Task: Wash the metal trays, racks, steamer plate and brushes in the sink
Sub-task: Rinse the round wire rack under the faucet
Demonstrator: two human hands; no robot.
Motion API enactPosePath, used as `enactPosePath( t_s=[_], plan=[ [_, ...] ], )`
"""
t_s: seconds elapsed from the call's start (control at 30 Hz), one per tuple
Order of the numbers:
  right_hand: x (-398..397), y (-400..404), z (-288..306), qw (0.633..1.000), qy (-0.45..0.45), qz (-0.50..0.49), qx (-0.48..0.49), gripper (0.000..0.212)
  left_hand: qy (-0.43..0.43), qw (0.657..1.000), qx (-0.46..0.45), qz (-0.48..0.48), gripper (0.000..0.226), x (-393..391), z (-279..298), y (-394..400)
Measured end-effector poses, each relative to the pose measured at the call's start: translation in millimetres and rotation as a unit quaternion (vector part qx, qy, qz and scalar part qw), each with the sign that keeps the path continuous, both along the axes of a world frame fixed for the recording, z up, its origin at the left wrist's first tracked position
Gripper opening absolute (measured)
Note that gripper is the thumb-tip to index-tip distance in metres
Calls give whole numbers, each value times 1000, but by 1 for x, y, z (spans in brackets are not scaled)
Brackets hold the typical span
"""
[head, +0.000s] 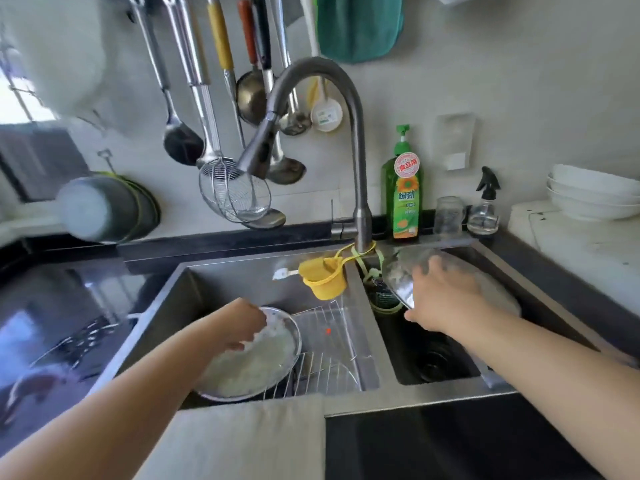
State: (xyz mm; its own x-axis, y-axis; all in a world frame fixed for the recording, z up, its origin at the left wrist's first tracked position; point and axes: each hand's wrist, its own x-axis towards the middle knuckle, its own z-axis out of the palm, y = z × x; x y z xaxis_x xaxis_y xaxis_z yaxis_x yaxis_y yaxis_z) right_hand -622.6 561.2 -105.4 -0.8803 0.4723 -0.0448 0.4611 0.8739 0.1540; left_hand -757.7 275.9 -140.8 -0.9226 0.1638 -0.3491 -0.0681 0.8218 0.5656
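- Left hand (pixel 247 323) in left basin of steel double sink (pixel 367 393); fingers curled down onto near rim of round shiny metal tray (pixel 256 358). Looks like a grip on the rim, but blur – cannot tell if anything (sponge?) is under the fingers.
- Tray lies tilted on silver wire rack (pixel 329 344), which sits in the basin bottom; tray inside looks cloudy/soapy.
- Right hand (pixel 440 299) in right basin, fingers spread flat on a second round metal plate (pixel 401 275) leaning vs. back wall. Not clamped – pressing/steadying only.
- Step in hand, my read: scrub left tray while parking or fetching right plate.
- To do it well: keep tray braced on rack so it doesn't skid; work rim + centre; get thumb under plate edge before lifting, wet metal likely slippery.
- Grey gooseneck tap (pixel 346 109), spray head aimed at left basin; no water seen running.
- Yellow plastic hanging cup (pixel 323 277) tied to tap base, on the divider.
- Green dish-soap bottle (pixel 403 192) behind sink, near the tap, w/ clear spray bottle (pixel 485 213) further right.
- Dark desk to the left; white bowls (pixel 595 195) stacked far right.
- Ladles + wire skimmer (pixel 235 192) hang on pale wall; green cloth (pixel 360 26) above.
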Motion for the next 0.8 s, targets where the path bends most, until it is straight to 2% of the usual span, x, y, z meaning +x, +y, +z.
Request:
enactPosePath(
  t_s=[0.1, 0.23, 0.3, 0.37, 0.47, 0.53, 0.63, 0.73, 0.8],
  plan=[
    [-29, -38, -2, 997, 68, 43, -2, 68, -36, 998, -58, 17, 17, -7, -9, -50],
    [-78, -94, -21, 963, 162, 131, -170, 48, -83, 988, -132, -22, 24, -31, -28, -81],
    [-94, -111, -47, 943, 194, 140, -232, 38, -118, 981, -147, -44, 30, -41, -40, -76],
    [-103, -115, -74, 927, 217, 134, -276, 31, -149, 974, -151, -80, 26, -46, -55, -56],
    [-111, -106, -87, 904, 248, 127, -325, 25, -188, 964, -132, -132, 24, -47, -83, -17],
    [-111, -98, -87, 899, 266, 122, -325, 22, -177, 961, -142, -159, 22, -46, -101, 2],
    [-111, -94, -91, 901, 257, 120, -330, 22, -116, 958, -177, -192, 23, -47, -119, 6],
    [-116, -98, -94, 899, 253, 129, -333, 23, -113, 968, -142, -175, 24, -49, -118, -1],
    [-117, -98, -94, 897, 261, 128, -332, 22, -150, 979, -26, -135, 17, -50, -107, -5]
  ],
)
